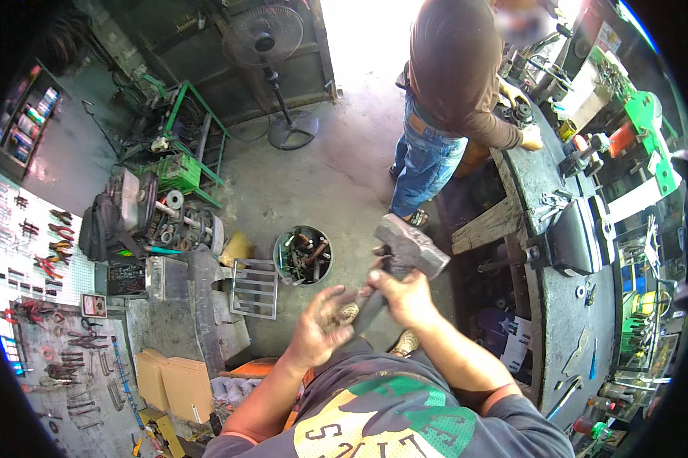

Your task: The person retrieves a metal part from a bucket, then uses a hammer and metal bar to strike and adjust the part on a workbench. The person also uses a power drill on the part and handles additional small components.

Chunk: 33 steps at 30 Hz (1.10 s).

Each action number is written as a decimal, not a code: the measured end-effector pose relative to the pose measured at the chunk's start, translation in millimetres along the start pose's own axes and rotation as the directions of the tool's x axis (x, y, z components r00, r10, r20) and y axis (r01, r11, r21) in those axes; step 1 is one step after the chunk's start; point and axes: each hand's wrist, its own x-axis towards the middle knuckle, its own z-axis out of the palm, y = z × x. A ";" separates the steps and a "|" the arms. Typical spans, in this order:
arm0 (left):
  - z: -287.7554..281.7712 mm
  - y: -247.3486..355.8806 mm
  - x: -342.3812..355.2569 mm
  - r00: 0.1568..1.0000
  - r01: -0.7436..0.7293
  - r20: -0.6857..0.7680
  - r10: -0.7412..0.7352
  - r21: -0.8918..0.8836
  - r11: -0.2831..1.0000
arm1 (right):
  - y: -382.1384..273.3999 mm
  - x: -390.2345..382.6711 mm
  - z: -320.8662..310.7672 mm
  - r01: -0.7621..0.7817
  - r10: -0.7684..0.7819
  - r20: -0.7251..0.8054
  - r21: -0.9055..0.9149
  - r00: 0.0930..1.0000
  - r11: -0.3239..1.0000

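Note:
A sledgehammer (414,246) with a heavy, worn grey head and a dark handle is held up in front of my body. My right hand (406,296) is closed round its handle just below the head. Beside the lower part of the handle, my left hand (321,330) has its fingers apart and dirty. Those fingertips are slightly blurred, and whether they touch the handle is hard to make out.
A round bin (303,256) of metal scraps and a metal grate (254,288) stand ahead. To the right runs a workbench (569,320) with a vise (581,237), where another person (451,76) handles a part. A fan (283,91) stands far off; tools cover the left bench (69,382).

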 end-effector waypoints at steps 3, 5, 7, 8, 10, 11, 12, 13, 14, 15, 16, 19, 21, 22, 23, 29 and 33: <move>15.4 10.8 -1.3 0.965 -0.063 -0.256 0.053 -0.031 0.998 | -26.5 -19.0 -82.0 0.229 -0.197 0.116 -0.522 0.973 0.821; 34.9 23.8 -8.7 0.969 -0.068 -0.243 0.046 -0.084 0.994 | -59.7 -39.8 -128.0 0.393 -0.243 0.310 -0.677 0.919 0.622; 53.8 34.4 -17.5 0.971 -0.044 -0.239 0.022 -0.090 0.995 | -68.4 -75.2 -165.5 0.274 -0.112 0.252 -0.826 0.961 0.492; 62.5 36.7 -23.2 0.969 -0.013 -0.247 -0.005 -0.072 0.997 | -64.2 -94.2 -182.9 0.207 -0.064 0.201 -0.846 0.977 0.491; 76.5 33.0 -26.6 0.968 -0.001 -0.251 -0.005 -0.026 1.000 | -28.0 -130.6 -234.7 0.037 0.005 0.045 -0.886 0.999 0.462; 81.7 24.8 -32.1 0.967 -0.019 -0.253 0.019 0.002 1.000 | -10.4 -152.2 -250.7 -0.035 0.016 -0.031 -0.875 0.999 0.483; 87.8 18.3 -35.9 0.967 -0.028 -0.253 0.033 0.024 0.999 | 5.2 -174.0 -265.5 -0.110 0.031 -0.110 -0.857 0.993 0.503; 96.2 16.1 -37.4 0.969 0.003 -0.248 0.005 0.029 1.000 | 16.0 -195.0 -276.4 -0.210 0.060 -0.210 -0.828 0.976 0.520; 105.8 17.0 -36.8 0.971 0.030 -0.238 -0.020 0.037 0.999 | 14.8 -212.6 -281.3 -0.393 0.221 -0.327 -0.808 0.919 0.439; 115.3 16.2 -35.0 0.973 0.057 -0.226 -0.046 0.046 0.997 | 23.6 -237.5 -286.9 -0.363 0.127 -0.348 -0.784 0.929 0.503; 124.2 13.5 -31.7 0.975 0.084 -0.211 -0.068 0.070 0.994 | 27.0 -255.7 -293.4 -0.426 0.158 -0.400 -0.773 0.903 0.470; 152.6 4.9 -17.5 0.985 0.126 -0.132 -0.114 0.080 0.989 | 41.8 -302.6 -311.9 -0.484 0.143 -0.484 -0.713 0.863 0.507; 173.7 -8.8 -5.0 0.992 0.118 -0.045 -0.119 -0.013 0.993 | 43.5 -324.9 -324.0 -0.482 0.102 -0.520 -0.677 0.848 0.556; 185.9 -14.8 1.8 0.991 0.136 -0.003 -0.136 -0.066 0.988 | 42.5 -333.1 -327.1 -0.485 0.087 -0.540 -0.659 0.837 0.574; 197.1 -20.6 7.9 0.988 0.156 0.037 -0.152 -0.122 0.980 | 36.8 -338.7 -327.7 -0.487 0.071 -0.559 -0.646 0.826 0.588; 270.0 -54.6 49.4 0.951 0.288 0.178 -0.254 -0.203 0.936 | 28.7 -366.7 -355.2 -0.549 0.034 -0.690 -0.544 0.723 0.634; 311.7 -63.2 82.5 0.923 0.263 0.316 -0.220 -0.099 0.960 | 23.1 -369.7 -364.4 -0.552 0.003 -0.751 -0.483 0.660 0.679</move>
